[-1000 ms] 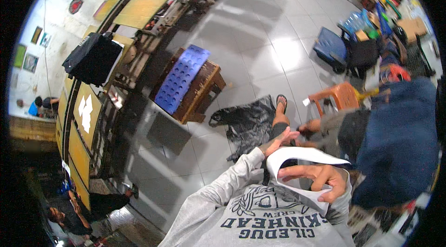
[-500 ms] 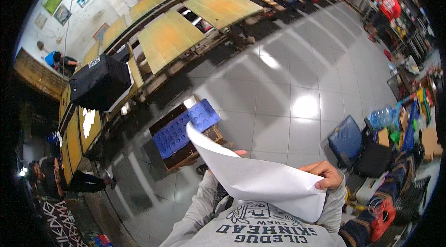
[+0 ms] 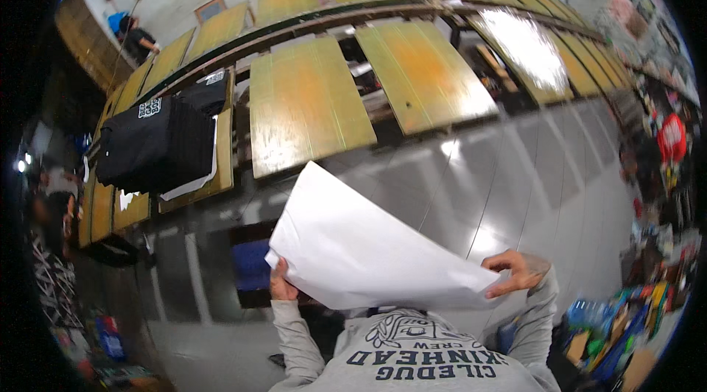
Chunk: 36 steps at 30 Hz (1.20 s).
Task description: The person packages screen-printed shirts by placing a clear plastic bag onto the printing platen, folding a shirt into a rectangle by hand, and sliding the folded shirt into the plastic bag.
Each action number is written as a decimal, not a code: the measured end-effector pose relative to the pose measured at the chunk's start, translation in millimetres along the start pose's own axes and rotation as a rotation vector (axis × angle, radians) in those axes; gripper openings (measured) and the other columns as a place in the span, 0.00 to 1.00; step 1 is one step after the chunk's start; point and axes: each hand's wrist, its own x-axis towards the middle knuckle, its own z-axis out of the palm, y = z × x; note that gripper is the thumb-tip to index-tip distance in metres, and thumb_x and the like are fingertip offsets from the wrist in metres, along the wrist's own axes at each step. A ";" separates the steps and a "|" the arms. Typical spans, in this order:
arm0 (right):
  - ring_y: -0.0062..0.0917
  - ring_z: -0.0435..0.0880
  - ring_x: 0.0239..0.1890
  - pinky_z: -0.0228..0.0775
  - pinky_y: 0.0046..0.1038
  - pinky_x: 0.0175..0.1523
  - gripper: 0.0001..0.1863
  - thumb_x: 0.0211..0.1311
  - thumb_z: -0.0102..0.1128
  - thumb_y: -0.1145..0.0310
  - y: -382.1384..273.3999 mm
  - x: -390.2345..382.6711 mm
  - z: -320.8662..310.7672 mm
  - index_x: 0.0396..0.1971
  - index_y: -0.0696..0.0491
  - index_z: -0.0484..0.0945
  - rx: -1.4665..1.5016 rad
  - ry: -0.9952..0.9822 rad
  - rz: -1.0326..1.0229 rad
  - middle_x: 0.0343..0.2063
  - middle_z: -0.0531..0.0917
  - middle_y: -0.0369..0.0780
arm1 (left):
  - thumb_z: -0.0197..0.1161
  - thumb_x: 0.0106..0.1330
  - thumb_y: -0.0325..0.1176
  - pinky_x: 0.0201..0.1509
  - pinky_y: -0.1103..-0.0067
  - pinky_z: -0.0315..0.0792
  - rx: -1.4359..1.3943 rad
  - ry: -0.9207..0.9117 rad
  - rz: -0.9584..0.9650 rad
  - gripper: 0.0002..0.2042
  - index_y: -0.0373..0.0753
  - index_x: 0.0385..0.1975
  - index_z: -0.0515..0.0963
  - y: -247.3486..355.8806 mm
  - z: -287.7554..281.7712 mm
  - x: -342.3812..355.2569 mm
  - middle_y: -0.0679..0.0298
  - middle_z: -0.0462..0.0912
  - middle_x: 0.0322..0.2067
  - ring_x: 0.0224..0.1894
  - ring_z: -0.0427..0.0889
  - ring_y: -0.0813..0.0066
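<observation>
In the head view, my left hand (image 3: 283, 283) and right hand (image 3: 521, 273) pinch opposite ends of a large white paper sheet (image 3: 368, 245), spread before my grey sweatshirt (image 3: 434, 351); shifting it, I judge, calls for even tension.

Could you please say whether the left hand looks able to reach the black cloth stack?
Probably not: the left hand holds the white sheet, well short of the black cloth stack.

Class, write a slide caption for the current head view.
Left hand and right hand hold a white sheet before yellow boards, with stacked black cloth on the picture's left.
</observation>
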 end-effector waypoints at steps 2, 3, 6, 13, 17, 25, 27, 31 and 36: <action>0.26 0.88 0.43 0.79 0.30 0.52 0.24 0.58 0.79 0.61 13.3 39.8 -55.3 0.50 0.59 0.85 0.010 0.003 0.133 0.41 0.90 0.43 | 0.70 0.69 0.44 0.66 0.62 0.76 -0.044 -0.067 0.043 0.29 0.37 0.66 0.72 13.0 50.2 55.2 0.60 0.82 0.58 0.59 0.82 0.60; 0.26 0.88 0.43 0.79 0.30 0.51 0.24 0.57 0.79 0.61 20.5 63.7 -82.5 0.50 0.58 0.86 0.033 0.044 0.156 0.41 0.91 0.43 | 0.69 0.70 0.45 0.62 0.64 0.78 -0.087 -0.053 0.022 0.28 0.38 0.65 0.73 23.5 84.2 76.5 0.60 0.83 0.56 0.56 0.84 0.62; 0.22 0.87 0.41 0.78 0.28 0.50 0.20 0.54 0.80 0.64 9.3 131.9 -151.5 0.45 0.58 0.88 0.192 0.299 0.154 0.40 0.91 0.39 | 0.68 0.70 0.46 0.62 0.64 0.78 -0.053 0.041 0.118 0.27 0.39 0.64 0.74 48.3 151.7 129.0 0.60 0.83 0.56 0.57 0.84 0.62; 0.28 0.86 0.48 0.79 0.30 0.55 0.23 0.60 0.74 0.74 60.4 284.0 -359.6 0.55 0.62 0.79 0.652 0.755 -0.166 0.47 0.86 0.41 | 0.74 0.62 0.31 0.55 0.71 0.77 0.258 0.027 0.367 0.20 0.38 0.55 0.81 70.2 248.4 265.6 0.63 0.86 0.48 0.49 0.84 0.71; 0.29 0.85 0.51 0.78 0.32 0.58 0.25 0.64 0.70 0.75 6.8 361.2 -468.1 0.60 0.61 0.74 0.724 0.681 -0.399 0.51 0.85 0.42 | 0.72 0.66 0.35 0.50 0.78 0.75 0.489 0.073 0.462 0.15 0.33 0.48 0.84 104.9 314.5 288.8 0.64 0.87 0.39 0.40 0.82 0.77; 0.25 0.84 0.51 0.78 0.27 0.55 0.20 0.64 0.69 0.78 133.1 476.6 -597.6 0.55 0.59 0.78 0.760 0.913 -0.264 0.51 0.85 0.39 | 0.69 0.69 0.49 0.46 0.78 0.74 1.006 -0.066 0.507 0.21 0.35 0.47 0.82 112.0 460.7 541.9 0.65 0.86 0.39 0.40 0.79 0.79; 0.27 0.85 0.51 0.79 0.26 0.53 0.21 0.64 0.69 0.77 180.0 470.2 -571.5 0.57 0.58 0.77 0.922 1.019 -0.237 0.50 0.85 0.39 | 0.70 0.64 0.54 0.57 0.65 0.75 1.396 0.047 0.561 0.25 0.45 0.55 0.80 117.1 517.7 613.2 0.58 0.87 0.47 0.51 0.84 0.56; 0.29 0.85 0.51 0.81 0.27 0.48 0.26 0.63 0.69 0.78 223.9 435.2 -517.2 0.61 0.55 0.72 1.082 1.281 -0.004 0.51 0.84 0.40 | 0.64 0.66 0.58 0.70 0.48 0.61 1.729 -0.049 0.902 0.32 0.49 0.66 0.72 56.4 617.5 694.0 0.59 0.76 0.65 0.68 0.70 0.49; 0.30 0.85 0.51 0.82 0.28 0.48 0.29 0.61 0.70 0.82 230.7 424.8 -461.2 0.61 0.54 0.71 0.971 1.582 0.226 0.54 0.83 0.42 | 0.52 0.72 0.66 0.75 0.34 0.34 1.956 -0.373 0.599 0.42 0.47 0.79 0.54 -143.2 661.5 638.1 0.45 0.46 0.79 0.80 0.38 0.33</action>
